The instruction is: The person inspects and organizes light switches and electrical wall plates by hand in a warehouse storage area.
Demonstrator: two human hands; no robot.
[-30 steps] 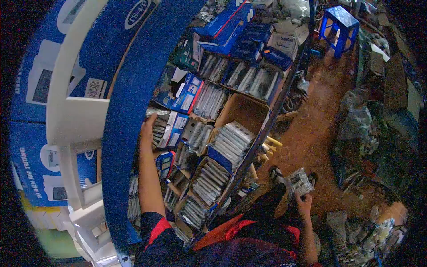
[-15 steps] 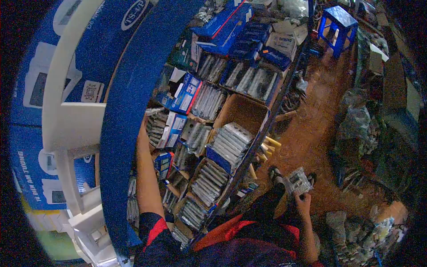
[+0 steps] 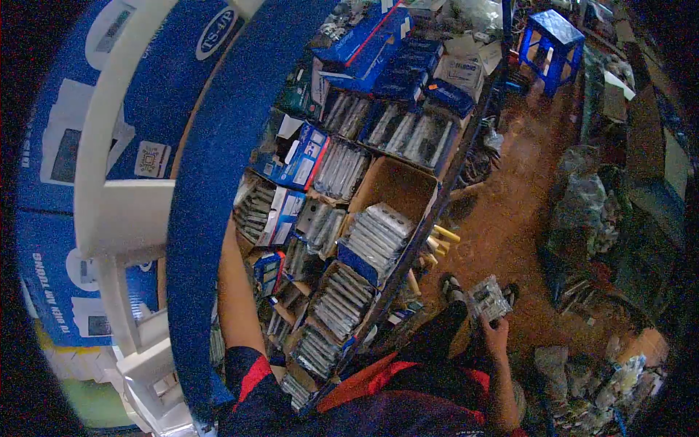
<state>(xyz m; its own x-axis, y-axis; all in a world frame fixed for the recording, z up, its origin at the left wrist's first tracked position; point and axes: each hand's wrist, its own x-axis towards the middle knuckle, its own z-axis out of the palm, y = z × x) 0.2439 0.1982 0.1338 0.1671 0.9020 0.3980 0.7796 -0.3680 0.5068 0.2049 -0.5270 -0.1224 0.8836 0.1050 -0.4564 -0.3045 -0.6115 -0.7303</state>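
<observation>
My left forearm point(image 3: 240, 298) reaches up beside the shelf's boxes. Its hand is hidden behind the blue panel point(image 3: 211, 182), near an opened white-and-blue box point(image 3: 282, 218) of wrapped flat pieces, so its fingers do not show. Low over the aisle, my right hand point(image 3: 496, 333) is closed on the near end of a clear plastic packet point(image 3: 488, 298) with silvery metal parts inside. The packet lies above my feet in this view, apart from the shelf.
Cartons of plastic-wrapped silvery pieces point(image 3: 378, 229) fill the shelf, with blue boxes point(image 3: 360, 44) at its far end. A blue stool point(image 3: 553, 44) stands down the aisle. Plastic bags point(image 3: 582, 197) and loose goods line the right side. Yellow rods point(image 3: 440, 244) stick out from the shelf edge.
The view has shifted slightly. My left forearm is a little lower, its wrist further behind the blue panel. My right hand still holds the packet, turned slightly.
</observation>
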